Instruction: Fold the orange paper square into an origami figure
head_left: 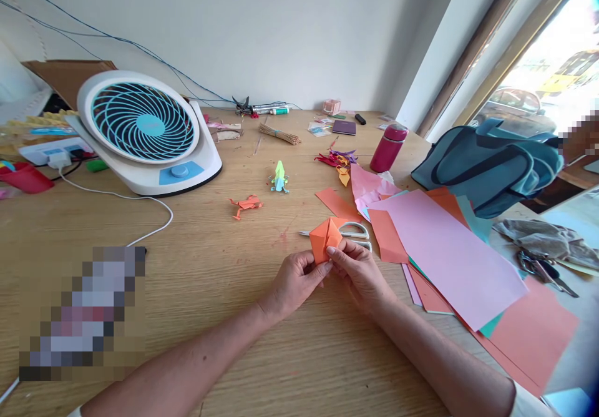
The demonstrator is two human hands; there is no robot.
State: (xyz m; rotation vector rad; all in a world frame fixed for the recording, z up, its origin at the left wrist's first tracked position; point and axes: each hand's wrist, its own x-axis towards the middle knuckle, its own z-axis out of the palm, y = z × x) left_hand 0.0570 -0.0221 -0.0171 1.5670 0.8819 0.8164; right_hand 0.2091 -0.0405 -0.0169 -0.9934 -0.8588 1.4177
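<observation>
Between both hands, just above the tabletop, I hold a piece of folded orange paper [322, 237] with several creased flaps. My left hand [296, 278] pinches its lower left part, thumb in front. The thumb of my right hand [359, 271] presses a flap at the lower right, with the fingers curled behind. Partly hidden behind the paper and my right hand lies a pair of scissors [360, 231] with white handles. Farther off stand an orange origami figure [246, 205] with thin legs and a green and blue origami figure [279, 178].
To the right, pink and orange paper sheets [449, 248] overlap beside a blue bag [486, 161]. A magenta bottle [388, 148] stands behind them. On the left are a white fan [145, 130] and its cable. Thin sticks [279, 134] lie toward the wall.
</observation>
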